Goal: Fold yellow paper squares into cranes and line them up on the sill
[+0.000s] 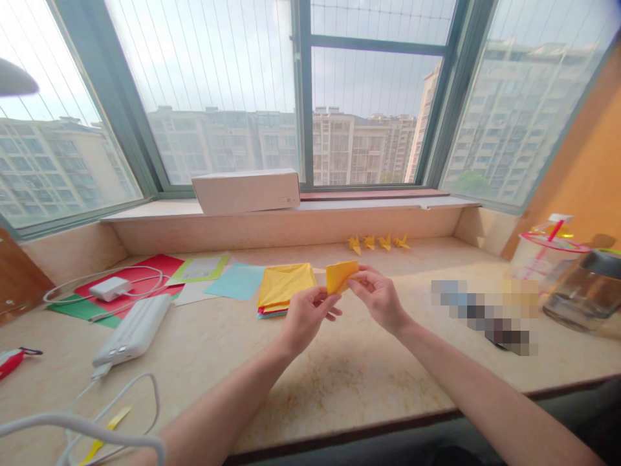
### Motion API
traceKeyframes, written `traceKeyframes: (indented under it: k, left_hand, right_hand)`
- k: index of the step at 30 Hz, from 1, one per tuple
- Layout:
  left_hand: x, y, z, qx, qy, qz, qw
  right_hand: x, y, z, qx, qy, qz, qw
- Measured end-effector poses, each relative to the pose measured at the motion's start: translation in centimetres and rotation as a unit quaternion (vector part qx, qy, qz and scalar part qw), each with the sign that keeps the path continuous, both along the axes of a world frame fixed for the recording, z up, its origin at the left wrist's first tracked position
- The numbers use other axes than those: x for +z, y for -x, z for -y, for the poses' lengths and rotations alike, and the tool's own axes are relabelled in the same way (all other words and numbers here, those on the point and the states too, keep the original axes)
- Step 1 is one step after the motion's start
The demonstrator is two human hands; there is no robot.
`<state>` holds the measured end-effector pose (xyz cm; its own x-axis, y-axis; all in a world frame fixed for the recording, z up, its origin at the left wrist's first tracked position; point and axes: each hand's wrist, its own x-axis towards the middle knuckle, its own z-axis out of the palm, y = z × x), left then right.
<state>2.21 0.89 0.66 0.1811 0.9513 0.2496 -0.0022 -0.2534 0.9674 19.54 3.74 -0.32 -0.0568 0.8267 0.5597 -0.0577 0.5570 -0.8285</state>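
A small folded piece of yellow paper [339, 276] is held up above the stone counter, pinched between both hands. My left hand [310, 315] grips its lower left edge with thumb and fingers. On its right side, my right hand [377, 292] pinches the paper near the corner. Just behind my left hand lies a stack of square paper [285, 285], yellow on top with red and blue edges below. Several small yellow paper cranes [385, 242] stand in a row at the back, under the window ledge.
At the left are a white power bank [133, 329], a charger [110, 288], looping cables, and red, green and blue paper sheets [237, 279]. A white box [247, 191] sits on the ledge. A glass jar [585, 291] and a lidded cup [543, 259] stand right, beside a blurred patch.
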Motion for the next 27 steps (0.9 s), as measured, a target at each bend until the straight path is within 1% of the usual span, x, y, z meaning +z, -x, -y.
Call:
traceKeyframes:
  k: [5,8,16,18,21,24,27]
  left_hand:
    - [0.3,0.1,-0.1,-0.023,0.03,0.033,0.999]
    - [0.3,0.0,-0.2,-0.021,0.038,0.044,0.998]
    - [0.1,-0.3,0.1,-0.018,0.046,0.017,0.999]
    - [-0.1,-0.3,0.0,-0.014,0.048,0.015,0.999]
    - [-0.2,-0.3,-0.2,-0.013,0.048,0.025,0.998]
    - [-0.2,-0.1,-0.3,-0.02,0.048,0.03,0.998]
    - [-0.3,0.0,-0.5,-0.035,0.055,0.024,0.998]
  right_hand:
    - [0.2,0.5,0.0,-0.002,0.037,-0.076,0.996]
    - [0.1,0.6,-0.1,-0.005,0.055,-0.104,0.993]
    - [0.2,1.1,0.2,0.046,0.058,-0.131,0.989]
    - [0.3,1.1,0.3,0.058,0.071,-0.133,0.987]
    - [0.4,0.8,0.2,0.076,0.109,-0.105,0.986]
    - [0.5,0.3,0.1,0.091,0.131,-0.027,0.987]
    - [0.7,0.1,0.2,0.061,0.13,0.022,0.989]
